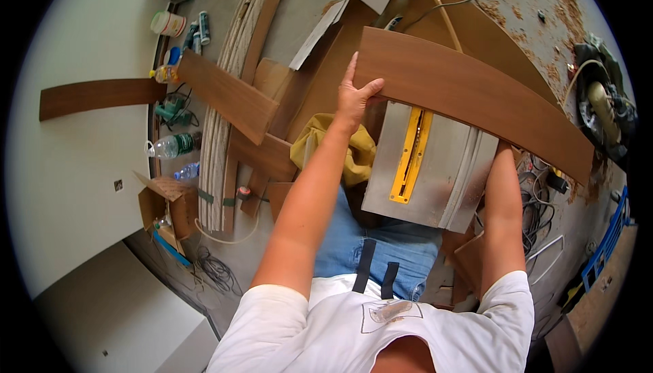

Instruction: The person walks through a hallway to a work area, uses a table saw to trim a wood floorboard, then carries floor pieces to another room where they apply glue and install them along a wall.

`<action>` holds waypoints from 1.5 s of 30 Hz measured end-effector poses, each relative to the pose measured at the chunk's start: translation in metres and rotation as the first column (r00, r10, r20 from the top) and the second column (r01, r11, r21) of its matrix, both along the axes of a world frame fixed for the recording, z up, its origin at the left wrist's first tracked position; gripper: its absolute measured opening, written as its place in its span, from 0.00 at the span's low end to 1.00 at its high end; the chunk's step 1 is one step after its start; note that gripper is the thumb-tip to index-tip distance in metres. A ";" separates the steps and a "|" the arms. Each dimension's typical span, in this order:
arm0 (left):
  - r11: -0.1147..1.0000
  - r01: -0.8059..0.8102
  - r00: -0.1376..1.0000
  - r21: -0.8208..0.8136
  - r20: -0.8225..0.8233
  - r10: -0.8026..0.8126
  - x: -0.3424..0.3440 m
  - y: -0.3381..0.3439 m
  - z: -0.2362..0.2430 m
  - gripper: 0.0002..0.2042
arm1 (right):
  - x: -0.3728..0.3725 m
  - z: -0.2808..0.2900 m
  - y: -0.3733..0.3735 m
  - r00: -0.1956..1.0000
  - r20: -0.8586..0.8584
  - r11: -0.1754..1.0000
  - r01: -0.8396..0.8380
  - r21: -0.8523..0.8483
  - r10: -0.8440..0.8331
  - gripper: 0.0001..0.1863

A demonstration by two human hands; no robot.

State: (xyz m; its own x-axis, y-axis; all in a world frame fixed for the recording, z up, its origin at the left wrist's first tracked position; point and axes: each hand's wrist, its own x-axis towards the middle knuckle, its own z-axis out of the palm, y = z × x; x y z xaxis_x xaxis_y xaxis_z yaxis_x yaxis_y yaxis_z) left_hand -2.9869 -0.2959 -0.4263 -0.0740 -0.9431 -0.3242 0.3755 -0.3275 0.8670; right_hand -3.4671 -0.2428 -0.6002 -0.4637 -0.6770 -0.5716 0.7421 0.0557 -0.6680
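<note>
One grey metal saw top (445, 169) with a yellow slotted insert (399, 186) is seen nearest. Right hand (503, 150) mostly hidden under the long brown wood-grain plank (469, 94); its grip cannot be told. Plank's left end is pinched by left hand (354, 103). Long axis laid left-to-right over saw's far side, right end slanted bodyward.

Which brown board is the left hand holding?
The long brown board over the silvery metal table: the left hand grips its left end. Other boards, like the one lying across the pale strips, aren't in that hand.
</note>
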 end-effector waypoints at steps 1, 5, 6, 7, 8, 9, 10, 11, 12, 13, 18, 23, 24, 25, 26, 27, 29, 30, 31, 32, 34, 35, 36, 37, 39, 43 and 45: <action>1.000 -0.006 1.000 0.011 -0.016 0.006 -0.002 0.002 0.000 0.42 | -0.003 -0.003 -0.001 1.000 -0.006 1.000 -0.003 0.012 0.003 0.22; 1.000 0.013 1.000 -0.001 -0.010 -0.013 -0.001 0.000 -0.003 0.43 | -0.008 -0.018 -0.009 1.000 -0.017 0.999 -0.023 0.030 0.023 0.22; 1.000 0.016 1.000 -0.002 0.001 -0.016 -0.001 -0.001 -0.004 0.43 | -0.010 -0.021 -0.010 1.000 -0.010 0.999 -0.025 0.031 0.025 0.22; 1.000 0.025 1.000 -0.006 -0.002 -0.025 -0.002 -0.002 -0.006 0.43 | -0.007 -0.019 -0.013 0.999 -0.019 0.999 -0.031 0.033 0.032 0.22; 1.000 0.019 0.999 0.002 0.031 -0.019 0.005 0.000 -0.005 0.43 | 0.000 -0.022 -0.019 0.999 -0.013 0.999 -0.038 0.032 0.039 0.22; 0.999 0.036 0.999 -0.002 0.003 -0.036 0.002 0.000 -0.005 0.43 | -0.010 -0.014 -0.018 0.999 -0.035 1.000 -0.015 0.020 0.016 0.22; 0.999 0.046 0.999 -0.005 -0.006 -0.046 0.001 -0.001 -0.004 0.43 | -0.009 -0.014 -0.020 0.999 -0.045 1.000 -0.013 0.020 0.014 0.22; 0.999 0.041 0.999 -0.014 -0.008 -0.041 0.002 -0.001 -0.004 0.42 | -0.005 -0.013 -0.025 0.999 -0.045 1.000 -0.015 0.015 0.015 0.22; 0.999 0.038 0.999 -0.019 -0.006 -0.038 0.003 0.000 -0.005 0.42 | -0.001 -0.014 -0.024 0.999 -0.035 1.000 -0.009 0.014 0.009 0.22; 0.998 0.060 0.998 -0.026 -0.004 -0.060 0.002 0.000 -0.007 0.41 | -0.005 -0.016 -0.020 0.999 -0.043 1.000 0.003 0.019 -0.002 0.22; 0.998 0.064 0.998 -0.019 -0.021 -0.065 -0.008 -0.003 -0.001 0.42 | -0.005 -0.010 0.013 0.998 -0.067 1.000 0.011 0.009 -0.010 0.22; 0.997 0.079 0.997 -0.021 0.012 -0.079 0.004 -0.001 0.002 0.42 | 0.010 0.029 0.094 0.976 -0.025 0.881 -0.205 -0.427 0.216 0.20; 0.997 0.073 0.997 -0.024 0.022 -0.072 0.008 -0.002 0.003 0.42 | 0.018 0.058 0.102 0.957 -0.009 0.802 -0.249 -0.543 0.291 0.19; 0.996 0.089 0.996 -0.017 0.033 -0.089 0.010 -0.003 0.003 0.41 | 0.027 0.093 0.102 0.961 0.071 0.780 -0.173 -0.602 0.268 0.18; 0.993 0.121 0.992 -0.007 0.035 -0.120 0.008 -0.006 0.002 0.41 | 0.019 0.113 0.108 0.962 0.076 0.810 -0.175 -0.560 0.261 0.18; 0.989 0.151 0.988 0.003 0.038 -0.151 0.006 -0.009 0.001 0.40 | 0.010 0.127 0.108 0.964 0.082 0.837 -0.177 -0.518 0.254 0.18; 0.988 0.154 0.987 0.002 0.033 -0.154 0.002 -0.012 -0.002 0.40 | -0.004 0.133 0.099 0.980 0.118 0.922 -0.106 -0.372 0.161 0.17; 0.988 0.155 0.987 0.002 0.030 -0.155 0.000 -0.013 -0.003 0.39 | -0.008 0.132 0.094 0.989 0.065 0.943 -0.103 -0.316 0.130 0.16; 0.989 0.146 0.989 0.003 0.026 -0.146 0.001 -0.015 -0.005 0.40 | -0.008 0.129 0.087 0.994 0.014 0.961 -0.100 -0.258 0.108 0.15; 0.990 0.141 0.990 0.010 0.022 -0.142 0.003 -0.014 -0.006 0.41 | -0.007 0.129 0.084 0.996 -0.034 0.977 -0.089 -0.193 0.083 0.14; 0.990 0.137 0.990 0.019 0.019 -0.137 0.006 -0.011 -0.008 0.42 | -0.004 0.130 0.083 0.997 -0.036 0.982 -0.067 -0.175 0.062 0.11; 0.990 0.137 0.990 0.022 0.020 -0.138 0.007 -0.009 -0.009 0.42 | -0.001 0.129 0.084 0.998 -0.038 0.981 -0.058 -0.186 0.052 0.11; 0.990 0.137 0.990 0.024 0.021 -0.137 0.008 -0.008 -0.010 0.43 | 0.001 0.130 0.086 0.998 -0.040 0.979 -0.050 -0.198 0.042 0.10; 0.991 0.135 0.990 0.027 0.029 -0.136 0.008 -0.004 -0.009 0.43 | 0.003 0.130 0.091 0.997 -0.043 0.978 -0.065 -0.200 0.058 0.11; 0.991 0.128 0.991 0.033 0.047 -0.129 0.010 0.003 -0.009 0.42 | 0.005 0.131 0.097 0.998 -0.054 0.977 -0.049 -0.209 0.038 0.11; 0.988 0.147 0.988 0.047 0.051 -0.149 0.009 0.014 -0.004 0.40 | 0.007 0.135 0.108 0.998 -0.038 0.980 -0.048 -0.192 0.041 0.10; 0.987 0.151 0.987 0.051 0.044 -0.153 0.010 0.015 -0.005 0.41 | 0.007 0.136 0.109 0.998 -0.036 0.978 -0.051 -0.203 0.045 0.10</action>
State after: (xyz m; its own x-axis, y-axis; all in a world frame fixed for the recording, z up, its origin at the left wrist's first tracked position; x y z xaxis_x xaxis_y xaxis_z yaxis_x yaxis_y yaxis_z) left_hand -2.9772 -0.2808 -0.4313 -0.1989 -0.9056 -0.3746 0.2769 -0.4186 0.8650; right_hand -3.4600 -0.1343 -0.4644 -0.4432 -0.7995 -0.4055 0.7206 -0.0487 -0.6916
